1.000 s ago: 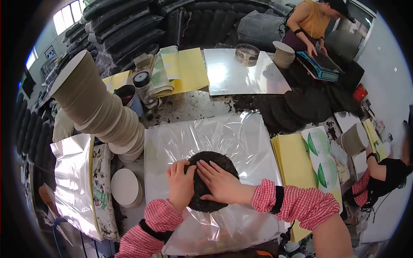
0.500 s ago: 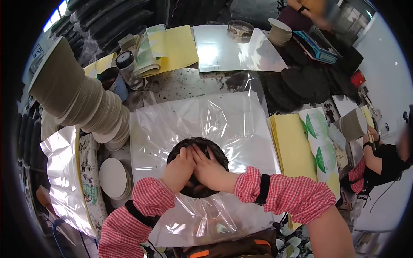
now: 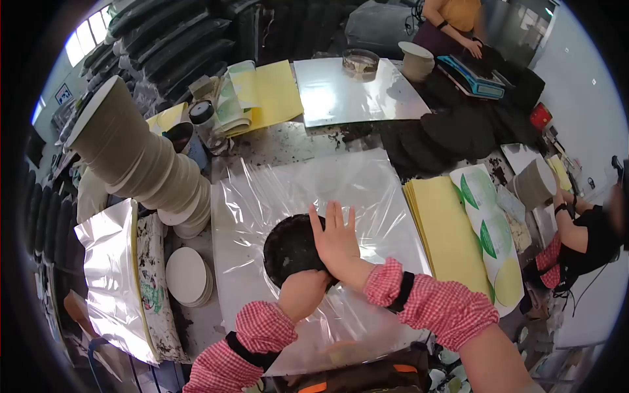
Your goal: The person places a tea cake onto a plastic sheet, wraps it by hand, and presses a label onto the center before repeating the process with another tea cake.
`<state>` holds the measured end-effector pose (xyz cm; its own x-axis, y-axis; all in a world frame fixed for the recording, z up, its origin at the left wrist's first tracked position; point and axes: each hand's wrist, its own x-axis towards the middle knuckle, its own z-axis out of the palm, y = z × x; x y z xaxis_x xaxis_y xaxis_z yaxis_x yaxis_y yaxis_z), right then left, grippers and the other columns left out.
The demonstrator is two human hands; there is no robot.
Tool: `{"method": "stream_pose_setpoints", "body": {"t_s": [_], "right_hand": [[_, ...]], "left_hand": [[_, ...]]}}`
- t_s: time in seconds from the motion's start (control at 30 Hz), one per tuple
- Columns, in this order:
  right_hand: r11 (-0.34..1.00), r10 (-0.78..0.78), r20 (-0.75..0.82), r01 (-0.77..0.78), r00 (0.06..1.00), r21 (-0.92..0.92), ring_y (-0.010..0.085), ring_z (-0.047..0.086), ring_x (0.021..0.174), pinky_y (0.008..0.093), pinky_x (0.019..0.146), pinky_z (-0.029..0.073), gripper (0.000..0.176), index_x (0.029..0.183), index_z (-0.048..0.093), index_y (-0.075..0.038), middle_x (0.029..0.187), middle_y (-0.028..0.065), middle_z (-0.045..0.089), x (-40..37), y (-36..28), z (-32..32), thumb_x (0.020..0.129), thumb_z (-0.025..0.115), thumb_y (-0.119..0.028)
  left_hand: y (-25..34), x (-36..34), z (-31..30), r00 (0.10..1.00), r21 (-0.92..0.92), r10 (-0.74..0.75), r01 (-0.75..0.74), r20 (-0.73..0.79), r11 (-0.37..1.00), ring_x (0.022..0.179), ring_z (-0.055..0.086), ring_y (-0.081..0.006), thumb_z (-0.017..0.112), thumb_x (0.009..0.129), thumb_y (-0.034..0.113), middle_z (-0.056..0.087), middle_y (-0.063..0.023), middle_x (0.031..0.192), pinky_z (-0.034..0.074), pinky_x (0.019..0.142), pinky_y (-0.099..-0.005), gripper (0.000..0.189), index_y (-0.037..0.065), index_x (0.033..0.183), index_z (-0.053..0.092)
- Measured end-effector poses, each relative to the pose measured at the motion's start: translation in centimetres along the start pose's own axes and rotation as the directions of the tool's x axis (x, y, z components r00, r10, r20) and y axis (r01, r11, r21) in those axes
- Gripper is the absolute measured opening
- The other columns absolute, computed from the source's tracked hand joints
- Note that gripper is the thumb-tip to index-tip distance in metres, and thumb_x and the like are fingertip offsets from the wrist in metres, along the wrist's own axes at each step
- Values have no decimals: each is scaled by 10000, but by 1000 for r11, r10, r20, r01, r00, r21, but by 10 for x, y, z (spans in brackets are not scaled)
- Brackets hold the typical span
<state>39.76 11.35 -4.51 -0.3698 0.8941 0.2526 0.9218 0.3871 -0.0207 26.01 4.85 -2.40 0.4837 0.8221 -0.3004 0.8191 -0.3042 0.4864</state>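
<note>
The dark disc (image 3: 293, 243) looks matt and rough, the clear plastic film (image 3: 254, 196) glossy and creased, the checked sleeves (image 3: 452, 309) crinkled cloth.

Both hands bare: left hand (image 3: 304, 294), right hand (image 3: 339, 246); left sleeve (image 3: 265, 327) and right sleeve (image 3: 445, 311) match, fine red-and-white check, loose, puffed, wrinkled cloth, gathered at the wrist; one plain black band round each, left band (image 3: 250, 354), right band (image 3: 402, 291), cinching the fabric into two bulges; right sleeve also gathered at its upper end, arm bare above it.
</note>
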Motion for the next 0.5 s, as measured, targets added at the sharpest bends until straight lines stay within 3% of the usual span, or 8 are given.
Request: {"method": "stream_pose_setpoints", "body": {"t_s": [0.1,0.2,0.23,0.27,0.33,0.43,0.47,0.5], "right_hand": [[807,28,-46,4,999,590,451,374,1359,542,1138,289,750,1436,378,29,1395,283,439,-20,28,-27,757,685,-54],[934,188,-270,-87,944,346,445,384,1355,523,1121,318,675,1431,384,38,1441,273,408,-71,81,-76,845,674,-129],[771,382,-184,-203,906,603,394,474,1282,490,1063,388,688,1435,382,37,1368,251,488,-98,96,-67,850,695,-147],[528,529,-44,-287,848,799,343,564,1208,458,1005,458,703,1439,379,36,1294,230,568,-121,108,-58,856,716,-164],[399,410,526,-666,745,630,199,684,916,351,809,550,699,1429,405,30,1015,139,699,-144,119,-63,849,746,-156],[397,124,508,-512,853,762,123,658,676,282,668,549,634,1409,443,18,774,40,694,-121,113,-117,847,722,-72],[19,232,390,-405,891,914,110,638,658,243,633,529,550,1389,474,16,754,43,675,-105,112,-137,871,660,4],[-7,353,197,-208,915,978,104,633,685,242,634,527,508,1371,492,12,767,47,666,-92,119,-157,885,638,25]], "left_hand": [[7,-47,-36,854,-262,149,-312,-498,913,991,625,-372,652,853,52,637,-196,1090,517,783,-419,166,10,1013,656],[-30,-106,-50,624,-203,-171,19,-762,979,929,616,-324,667,840,-8,610,-159,1046,506,796,-363,208,7,1048,661],[-47,-124,-46,472,-288,-351,202,-809,936,900,607,-299,675,845,-6,601,-142,1012,502,789,-334,217,6,1062,662],[-65,-136,-41,458,-289,-349,199,-817,936,900,607,-299,675,845,-6,601,-142,1012,502,789,-334,217,6,1062,662],[-86,-150,-23,766,-563,-532,277,-361,779,900,572,-253,658,842,-30,576,-124,982,471,828,-321,110,-14,951,645],[-74,-140,-53,843,-481,-204,-73,-498,873,904,552,-217,655,853,6,567,-107,971,453,845,-319,43,-26,860,628],[-69,-144,-73,845,-836,-350,-187,-405,516,910,554,-206,657,860,33,577,-108,962,446,852,-322,56,-11,836,633],[-78,-146,-80,792,-842,-320,-413,-520,348,923,544,-184,670,849,37,572,-99,976,432,862,-305,52,8,829,631]]}}
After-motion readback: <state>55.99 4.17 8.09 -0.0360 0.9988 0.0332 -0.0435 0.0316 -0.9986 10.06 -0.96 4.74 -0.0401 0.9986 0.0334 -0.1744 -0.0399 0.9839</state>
